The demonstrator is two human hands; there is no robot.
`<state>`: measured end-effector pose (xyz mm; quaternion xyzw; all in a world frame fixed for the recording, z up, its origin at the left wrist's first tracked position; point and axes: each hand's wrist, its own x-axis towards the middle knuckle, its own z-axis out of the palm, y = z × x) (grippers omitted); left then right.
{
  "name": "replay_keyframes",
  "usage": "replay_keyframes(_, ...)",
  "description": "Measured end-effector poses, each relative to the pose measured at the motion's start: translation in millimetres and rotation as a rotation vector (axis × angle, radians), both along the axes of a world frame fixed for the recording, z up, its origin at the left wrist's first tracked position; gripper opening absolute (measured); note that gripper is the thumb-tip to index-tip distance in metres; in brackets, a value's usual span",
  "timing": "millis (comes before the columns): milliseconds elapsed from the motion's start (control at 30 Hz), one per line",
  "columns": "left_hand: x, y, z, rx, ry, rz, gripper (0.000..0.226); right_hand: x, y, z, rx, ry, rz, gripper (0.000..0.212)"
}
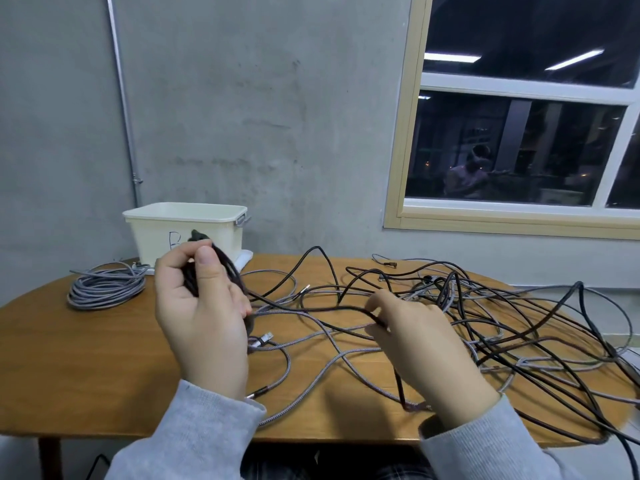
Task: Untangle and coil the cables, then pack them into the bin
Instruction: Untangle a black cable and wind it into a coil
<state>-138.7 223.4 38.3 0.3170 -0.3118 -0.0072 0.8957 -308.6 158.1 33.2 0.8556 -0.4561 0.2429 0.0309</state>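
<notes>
Writing: a hand-drawn dark letter, seemingly a "B", on the front wall of your cream bin [221, 237]; your left hand covers whatever follows it.
Bin: open-topped, grey handle clip on its right end, standing at the far left of the wooden table [86, 341], against the grey wall.
Dark cable [339, 308]: thin, black-brown, partly wound into a small bundle of loops in front of the bin; from the bundle a strand runs right of the bin into the tangle.
Your left hand [201, 306]: raised in front of the bin, fingers and thumb curled round the dark bundle, thumb [205, 259] pressed on top of the loops.
Your right hand [415, 344]: to the right of the bin and nearer you, fingertips pinching the dark strand just above the table.
Tangle [502, 323]: dark and grey braided cables crossing one another, spread over the table right of the bin, some hanging over the near edge.
Grey coil [105, 287]: braided grey cable already wound into a flat ring, lying just left of and in front of the bin.
Loose plugs: a few metal-tipped ends show among the grey strands below the bin.
</notes>
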Motion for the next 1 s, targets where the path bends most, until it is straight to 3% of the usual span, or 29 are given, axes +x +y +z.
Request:
replay_keyframes(167,4.6,-5.2,-6.1,0.031,-0.074,-0.028,0.007,3.4,9.6,9.9,-0.025,0.009,0.051,0.019)
replay_keyframes(267,4.1,-10.0,-12.1,0.079,-0.198,-0.071,0.012,9.3,15.6,8.4,-0.235,0.015,0.151,0.007)
replay_keyframes(367,4.1,-11.4,-14.7,0.146,-0.328,-0.100,0.017,9.6,17.6,6.3,-0.323,-0.096,0.206,0.017)
replay_keyframes(600,-2.6,-12.0,-19.9,0.317,-0.498,-0.215,0.016,9.7,33.1,14.8,-0.225,-0.052,0.405,0.004)
replay_keyframes(833,-15.8,-5.5,-21.0,0.421,-0.563,-0.476,0.004,10.4,36.1,21.5,-0.265,-0.170,0.539,0.033)
replay_keyframes(1000,-17.4,-1.5,-18.7,0.415,-0.598,-0.678,0.061,6.7,29.2,21.4,-0.305,-0.220,0.595,0.038)
